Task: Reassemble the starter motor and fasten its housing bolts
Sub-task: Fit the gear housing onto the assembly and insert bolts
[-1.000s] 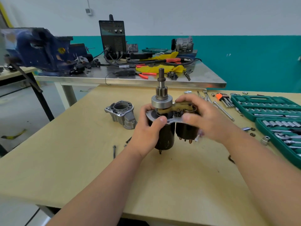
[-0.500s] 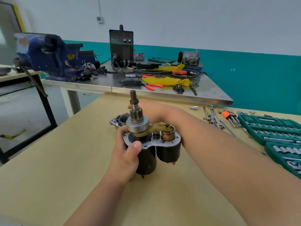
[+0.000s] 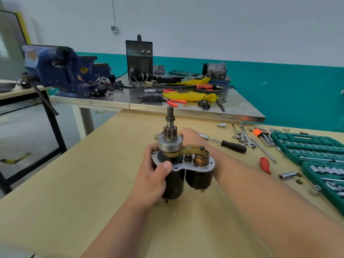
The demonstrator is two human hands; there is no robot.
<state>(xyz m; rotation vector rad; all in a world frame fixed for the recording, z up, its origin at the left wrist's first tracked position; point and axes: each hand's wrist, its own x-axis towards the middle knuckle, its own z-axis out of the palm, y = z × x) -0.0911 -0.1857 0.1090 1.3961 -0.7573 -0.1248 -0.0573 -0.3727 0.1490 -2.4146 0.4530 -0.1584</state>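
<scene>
The starter motor (image 3: 174, 183) stands upright on the wooden table (image 3: 74, 183), pinion shaft (image 3: 169, 125) pointing up, with its black solenoid (image 3: 199, 177) alongside. A brass-coloured fork lever (image 3: 191, 148) links the solenoid to the drive clutch. My left hand (image 3: 154, 175) grips the motor body, thumb on the grey end plate. My right hand (image 3: 189, 135) reaches behind the shaft, fingers curled on the aluminium housing (image 3: 157, 135), of which only a sliver shows.
To the right lie a black-handled screwdriver (image 3: 232, 146), a red-handled tool (image 3: 265, 164), hex keys (image 3: 262, 135), loose sockets (image 3: 286, 175) and green socket cases (image 3: 305, 146). Behind stands a steel bench (image 3: 186, 108) with a blue vise (image 3: 59, 69) and a welder (image 3: 139, 60).
My right hand left the fork lever and reached behind the motor to the housing. My left hand kept its grip on the motor body. The view shifted to the right.
</scene>
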